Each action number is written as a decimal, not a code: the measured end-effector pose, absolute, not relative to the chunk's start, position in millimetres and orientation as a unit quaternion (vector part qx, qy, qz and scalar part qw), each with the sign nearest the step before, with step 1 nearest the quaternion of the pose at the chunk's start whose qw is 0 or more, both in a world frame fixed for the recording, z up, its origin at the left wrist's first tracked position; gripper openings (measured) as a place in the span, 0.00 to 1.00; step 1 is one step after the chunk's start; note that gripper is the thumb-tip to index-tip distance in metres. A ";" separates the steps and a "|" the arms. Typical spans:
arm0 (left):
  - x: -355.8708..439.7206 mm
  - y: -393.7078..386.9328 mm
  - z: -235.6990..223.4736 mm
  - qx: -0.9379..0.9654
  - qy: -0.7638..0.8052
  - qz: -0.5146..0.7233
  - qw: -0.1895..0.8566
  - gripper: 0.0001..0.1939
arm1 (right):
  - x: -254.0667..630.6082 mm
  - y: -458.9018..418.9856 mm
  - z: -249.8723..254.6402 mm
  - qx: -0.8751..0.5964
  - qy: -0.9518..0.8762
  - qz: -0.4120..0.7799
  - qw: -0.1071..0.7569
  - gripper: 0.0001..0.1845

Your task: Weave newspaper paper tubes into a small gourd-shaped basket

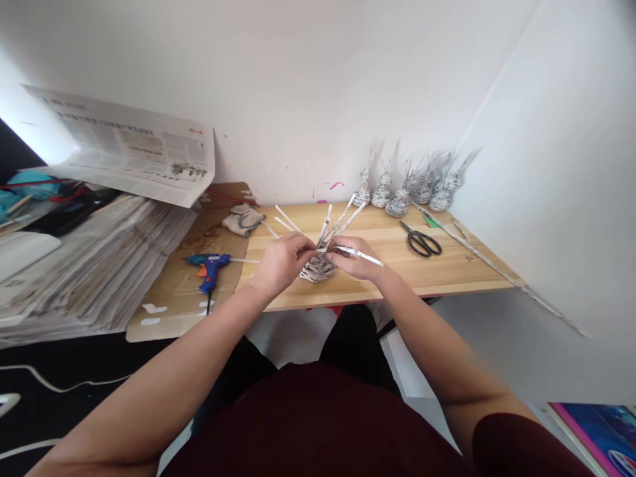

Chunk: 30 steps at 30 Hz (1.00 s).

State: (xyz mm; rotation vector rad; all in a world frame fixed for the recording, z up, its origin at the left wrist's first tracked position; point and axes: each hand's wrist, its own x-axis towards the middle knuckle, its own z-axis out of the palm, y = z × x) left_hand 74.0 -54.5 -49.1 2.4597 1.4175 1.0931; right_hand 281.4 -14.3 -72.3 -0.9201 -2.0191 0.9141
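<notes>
A small woven piece made of rolled newspaper tubes (pixel 317 267) rests on the wooden board (pixel 447 268), with several loose tube ends fanning up and away from it. My left hand (pixel 282 260) is closed around its left side and pinches one tube. My right hand (pixel 355 257) is closed on a long paper tube (pixel 358 253) that sticks out to the right across the weave.
Several finished woven paper figures (pixel 402 192) stand against the wall at the back. Black scissors (pixel 423 242) lie to the right, a blue glue gun (pixel 209 268) to the left, a grey cloth (pixel 243 218) behind it. Stacked newspapers (pixel 94 265) fill the left side.
</notes>
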 end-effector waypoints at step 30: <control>58.4 -55.8 -61.4 0.827 0.480 0.285 -0.065 0.09 | 280.2 -7.2 -78.8 -0.365 -0.764 0.348 0.403 0.14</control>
